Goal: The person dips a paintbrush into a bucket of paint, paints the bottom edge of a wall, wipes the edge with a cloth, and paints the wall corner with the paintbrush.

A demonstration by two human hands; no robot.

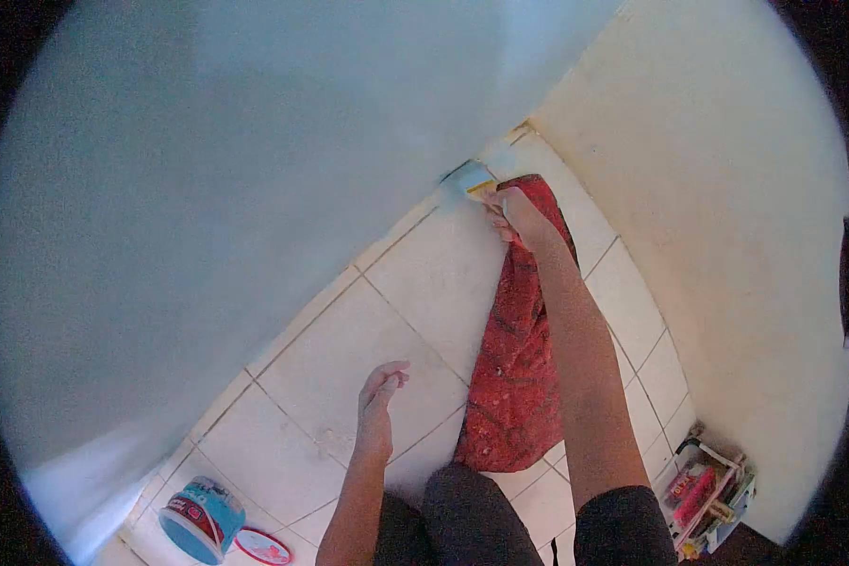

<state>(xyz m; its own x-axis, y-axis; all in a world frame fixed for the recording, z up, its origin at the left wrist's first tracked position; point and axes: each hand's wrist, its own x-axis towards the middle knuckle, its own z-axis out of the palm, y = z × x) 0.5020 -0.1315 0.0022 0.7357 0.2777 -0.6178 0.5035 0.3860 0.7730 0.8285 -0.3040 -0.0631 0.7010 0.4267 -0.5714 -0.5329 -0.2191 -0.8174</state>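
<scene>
1. Currently, right grip (514, 209) is closed on a small flat tool (481, 188) with a yellow strip; exact type unclear, handle mostly hidden by the fingers.
2. Tool lies just ahead and left of the right grip, off the far end of the red cloth (514, 377). Visible part points at the foot of the blue wall (255, 189); full long axis cannot be told.
3. Right grip is much the nearer; its forearm runs over the cloth's right side.
4. Left grip (384, 385) hangs left of the cloth, apart from it, fingers loosely curled, nothing seen in them.
5. Bucket (203, 519) and red-rimmed lid (263, 546): well left of the cloth's near end, side by side.
</scene>
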